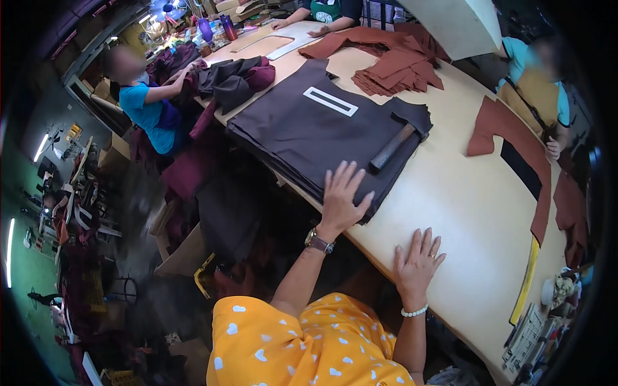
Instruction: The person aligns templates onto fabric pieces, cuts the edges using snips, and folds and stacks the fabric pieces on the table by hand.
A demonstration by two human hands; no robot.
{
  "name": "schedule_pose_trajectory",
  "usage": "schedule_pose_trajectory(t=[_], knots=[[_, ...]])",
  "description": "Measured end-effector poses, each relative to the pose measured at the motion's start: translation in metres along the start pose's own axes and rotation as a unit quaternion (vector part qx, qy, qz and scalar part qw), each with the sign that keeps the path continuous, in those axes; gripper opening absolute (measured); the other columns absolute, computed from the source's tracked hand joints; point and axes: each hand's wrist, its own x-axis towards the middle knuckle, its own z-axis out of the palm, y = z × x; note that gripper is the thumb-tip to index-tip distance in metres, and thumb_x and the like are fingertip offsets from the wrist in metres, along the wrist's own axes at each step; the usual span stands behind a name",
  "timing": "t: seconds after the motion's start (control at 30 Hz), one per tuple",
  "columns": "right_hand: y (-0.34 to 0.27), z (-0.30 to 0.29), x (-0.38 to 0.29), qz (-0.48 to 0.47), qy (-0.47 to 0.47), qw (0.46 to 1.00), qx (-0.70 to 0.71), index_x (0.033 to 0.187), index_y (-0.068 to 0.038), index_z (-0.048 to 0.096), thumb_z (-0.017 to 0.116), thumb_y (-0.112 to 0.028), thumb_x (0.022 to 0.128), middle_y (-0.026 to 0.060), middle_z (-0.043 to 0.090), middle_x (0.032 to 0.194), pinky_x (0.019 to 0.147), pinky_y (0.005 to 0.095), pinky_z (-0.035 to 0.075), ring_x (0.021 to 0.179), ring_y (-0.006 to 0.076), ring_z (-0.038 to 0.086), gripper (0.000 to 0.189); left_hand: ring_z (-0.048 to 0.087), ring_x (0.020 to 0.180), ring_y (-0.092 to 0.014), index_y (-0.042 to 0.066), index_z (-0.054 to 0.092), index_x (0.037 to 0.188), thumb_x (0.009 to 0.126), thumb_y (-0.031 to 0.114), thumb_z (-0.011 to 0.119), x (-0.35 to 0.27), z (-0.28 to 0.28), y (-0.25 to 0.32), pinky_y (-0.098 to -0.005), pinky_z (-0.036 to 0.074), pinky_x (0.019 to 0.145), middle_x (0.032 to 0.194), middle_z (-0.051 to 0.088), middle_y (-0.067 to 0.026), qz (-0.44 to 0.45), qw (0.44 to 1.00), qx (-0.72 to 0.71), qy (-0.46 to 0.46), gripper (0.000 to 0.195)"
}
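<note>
My left hand [342, 202] rests with fingers apart on the near corner of a stack of dark fabric panels [285, 130]. Flat on the bare tabletop [410, 198], to the right of the stack, lies my right hand [418, 268], its fingers slightly spread. Neither hand holds anything. A hammer [393, 147] lies across the right part of the stack, its dark handle end just beyond my left fingertips. Farther up on the cloth is a white rectangular frame-shaped template [331, 101] with a long slot.
Rust-brown cut pieces [398, 70] are piled at the far side, and a curved rust piece [514, 130] lies at the right. A yellow ruler [525, 284] lies along the right edge. One person handles dark and maroon cloth [236, 79] at the left; two others stand around the table.
</note>
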Motion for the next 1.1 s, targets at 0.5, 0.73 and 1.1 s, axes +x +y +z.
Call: schedule_pose_trajectory(t=[0.5,0.73,1.1], knots=[[-0.089,0.033,0.021,-0.196,0.032,0.98,0.02,0.144,-0.003,0.04,0.061,-0.043,0.089,0.0213,0.034,0.151,0.109,0.0628,0.026,0.137,0.0428,0.034,0.072,0.026,0.142,-0.037,0.003,0.031,0.149,0.093,0.04,0.048,-0.215,0.011,-0.311,-0.0626,0.028,0.106,0.156,0.029,-0.0186,-0.38,0.865,0.31,-0.103,0.07],[-0.092,0.039,0.021,-0.172,0.063,0.98,0.073,0.144,-0.002,0.039,0.065,-0.041,0.087,0.0225,0.035,0.15,0.108,0.0583,0.03,0.133,0.037,0.042,0.074,0.049,0.129,-0.034,0.005,0.049,0.135,0.086,0.024,0.056,-0.261,-0.025,-0.367,-0.0571,0.042,0.1,0.138,0.052,-0.0179,-0.543,0.74,0.17,-0.358,0.053],[-0.101,0.034,0.017,-0.182,0.08,0.978,0.063,0.143,0.002,0.037,0.069,-0.029,0.085,0.0228,0.039,0.148,0.107,0.0546,0.033,0.132,0.0357,0.044,0.073,0.064,0.109,-0.035,0.005,0.058,0.121,0.09,0.012,0.05,-0.273,-0.024,-0.37,-0.0494,0.054,0.085,0.125,0.06,-0.0194,-0.464,0.813,0.252,-0.244,0.033]])
